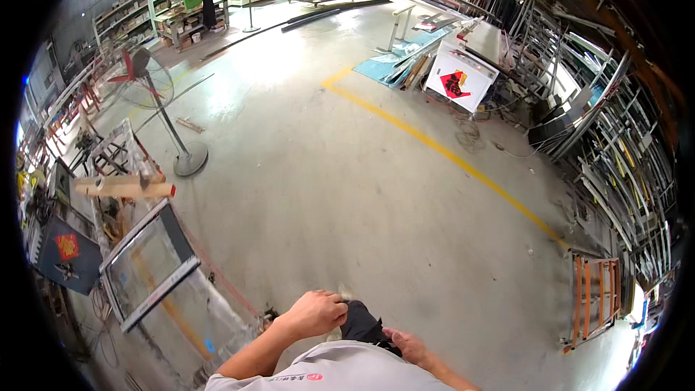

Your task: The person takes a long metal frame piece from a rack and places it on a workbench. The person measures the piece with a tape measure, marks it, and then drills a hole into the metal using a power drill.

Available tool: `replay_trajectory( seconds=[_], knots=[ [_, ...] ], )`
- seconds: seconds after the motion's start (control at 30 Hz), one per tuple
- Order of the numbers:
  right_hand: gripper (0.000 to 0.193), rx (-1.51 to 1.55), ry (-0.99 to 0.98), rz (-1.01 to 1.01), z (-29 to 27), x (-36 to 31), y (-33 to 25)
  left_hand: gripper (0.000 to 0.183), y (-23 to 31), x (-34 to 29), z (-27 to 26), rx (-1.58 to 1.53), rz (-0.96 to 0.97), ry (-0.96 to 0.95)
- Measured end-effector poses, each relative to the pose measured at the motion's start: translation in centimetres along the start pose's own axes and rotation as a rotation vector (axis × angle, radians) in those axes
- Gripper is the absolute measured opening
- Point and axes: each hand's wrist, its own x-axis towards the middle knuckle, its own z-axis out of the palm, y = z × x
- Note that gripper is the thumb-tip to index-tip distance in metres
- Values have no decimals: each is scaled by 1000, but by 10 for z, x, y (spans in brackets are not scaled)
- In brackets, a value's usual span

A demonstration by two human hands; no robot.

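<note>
Black cloth, or something like it (360,324), sits between my two hands, just in front of the grey shirt (362,366) — held low and close, I judge, so both can reach it. Up at its left edge, my left hand (318,313) is curled narrow and seems to pinch it. My right hand (410,346) touches the other side, perhaps to steady it; its fingers are partly hidden, so I can't tell how firmly. Left of the hands a glazed frame (161,295) stands tilted; well ahead, a yellow floor line (441,150) probably marks off the storage side.
</note>
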Motion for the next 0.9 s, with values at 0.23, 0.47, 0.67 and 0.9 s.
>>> replay_trajectory(
  seconds=[0.23, 0.47, 0.67, 0.9],
  knots=[
    [43, 56, -161, 24, -31, 275, -141, 24, -218, 57, -67, 151, -436, -480],
    [35, -734, -689, -307, -93, 544, -418, 25, -375, 108, -232, 214, -720, -262],
    [38, -1214, -800, -438, -62, 736, -581, 27, -542, 152, -287, 95, -831, -62],
    [45, -898, -673, -199, -30, 954, -723, 22, -795, 201, -389, -71, -825, -18]
  ],
)
